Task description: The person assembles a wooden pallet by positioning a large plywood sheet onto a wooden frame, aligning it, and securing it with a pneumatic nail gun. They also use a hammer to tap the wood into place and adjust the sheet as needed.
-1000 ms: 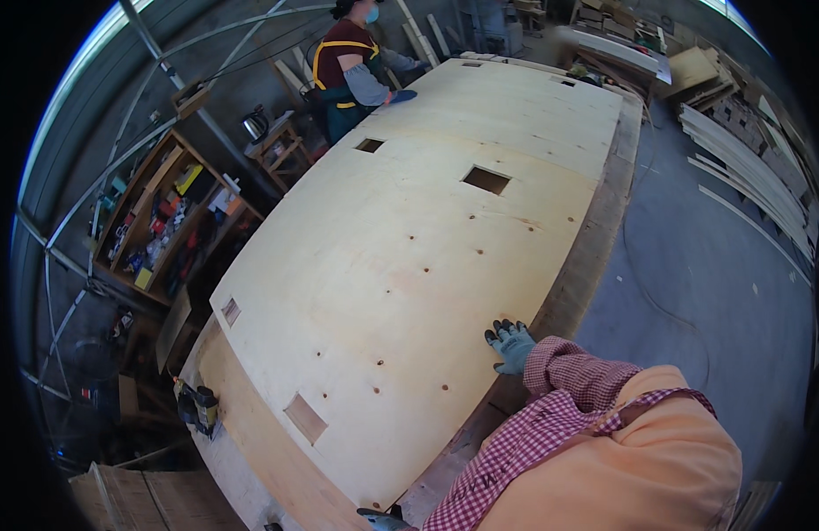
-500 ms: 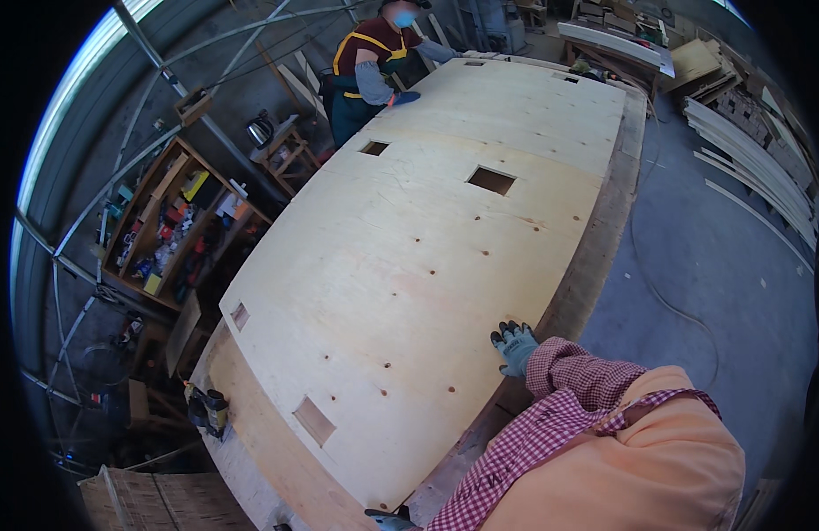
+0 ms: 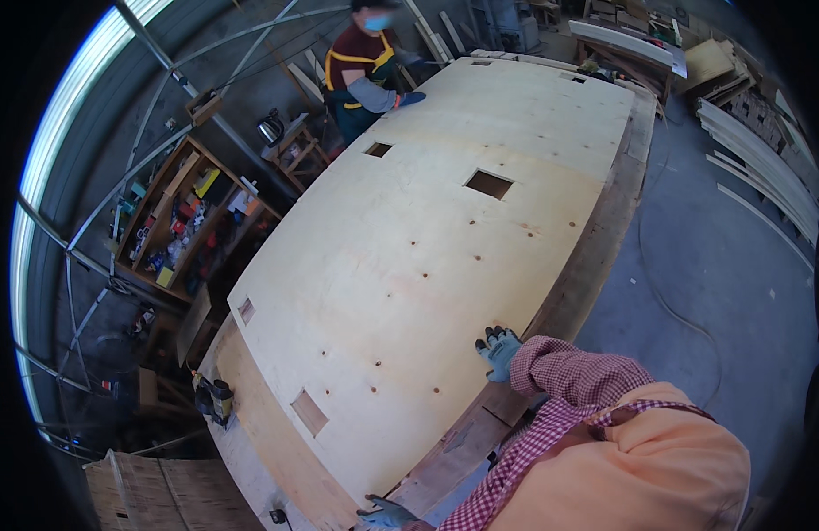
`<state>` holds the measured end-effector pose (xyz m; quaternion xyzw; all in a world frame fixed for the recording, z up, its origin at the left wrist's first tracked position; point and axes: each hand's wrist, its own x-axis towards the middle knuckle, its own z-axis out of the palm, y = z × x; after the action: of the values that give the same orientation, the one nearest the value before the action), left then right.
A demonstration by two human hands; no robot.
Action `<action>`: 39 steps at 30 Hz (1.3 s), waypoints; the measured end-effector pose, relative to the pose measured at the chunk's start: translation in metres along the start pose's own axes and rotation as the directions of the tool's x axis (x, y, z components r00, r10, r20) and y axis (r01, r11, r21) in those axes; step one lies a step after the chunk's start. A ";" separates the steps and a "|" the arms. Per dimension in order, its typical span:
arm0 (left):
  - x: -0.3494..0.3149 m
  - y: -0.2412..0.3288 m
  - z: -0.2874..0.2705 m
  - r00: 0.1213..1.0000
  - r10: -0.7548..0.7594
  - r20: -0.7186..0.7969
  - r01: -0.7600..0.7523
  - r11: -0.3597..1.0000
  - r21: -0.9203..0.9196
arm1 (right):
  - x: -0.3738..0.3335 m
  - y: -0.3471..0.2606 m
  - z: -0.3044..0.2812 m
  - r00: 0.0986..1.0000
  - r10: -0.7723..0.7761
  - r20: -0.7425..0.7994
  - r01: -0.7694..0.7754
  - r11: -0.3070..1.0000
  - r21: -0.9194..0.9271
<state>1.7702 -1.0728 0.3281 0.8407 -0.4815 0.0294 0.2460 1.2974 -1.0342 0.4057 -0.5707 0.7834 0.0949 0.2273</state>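
Observation:
A large pale plywood sheet (image 3: 409, 265) with several rectangular cut-outs and small brown knots lies flat on a long worktable (image 3: 467, 447). My right hand (image 3: 498, 352), in a blue-grey glove with dark fingertips, lies palm down on the sheet at its right edge, fingers spread. At the sheet's near corner, my left hand (image 3: 387, 512), gloved alike, rests with its fingers apart, partly cut off by the lower rim. Neither hand grips anything that I can see. At the far left side, a co-worker's gloved hand (image 3: 410, 99) touches the sheet's edge.
A black-and-yellow power tool (image 3: 216, 400) stands on the table's left end. Beyond it is a wooden shelf (image 3: 175, 226) of small items. A kettle (image 3: 270, 128) sits on a wooden stand. A hose (image 3: 671, 305) crosses the floor, and boards (image 3: 764, 146) are stacked at right.
The view has shifted slightly, and more of my left hand shows at the near corner. My right hand stays flat on the sheet. The co-worker stands more upright, one arm drawn back from the sheet.

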 end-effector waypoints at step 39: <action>-0.253 0.672 0.057 0.423 0.539 0.728 0.494 0.537 -0.684 | -0.348 0.445 0.254 0.715 0.620 0.323 -0.033 -0.431 0.902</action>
<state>1.0708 -1.1753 0.4647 0.4720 -0.4937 -0.6586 0.3159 1.0286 -0.4873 0.2945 0.1309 0.6945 -0.5967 0.3802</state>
